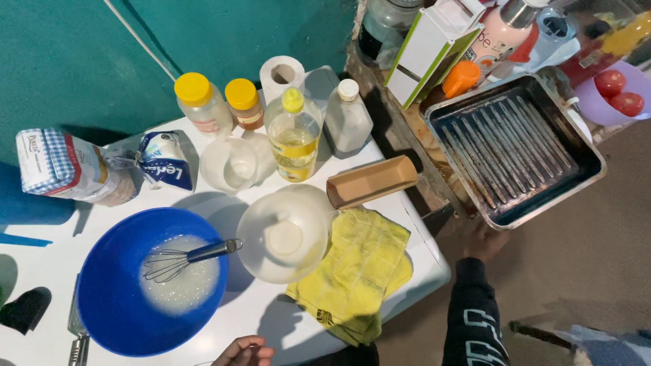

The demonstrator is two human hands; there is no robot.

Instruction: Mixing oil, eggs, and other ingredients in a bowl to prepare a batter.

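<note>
Bottles, jars and a paper roll line the back of the white bench (407, 224), with a yellow cloth (359, 271) beside a clear jug (285, 234). Right hand (485, 242) reaches the near corner of the metal baking tray (515, 146), fingers probably gripping its edge. Left hand (243, 352) sits loosely curled just below the blue bowl (115, 305) holding a whisk (190, 257).

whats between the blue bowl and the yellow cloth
A clear plastic jug stands between the blue bowl and yellow cloth, seen in the head view.
</note>
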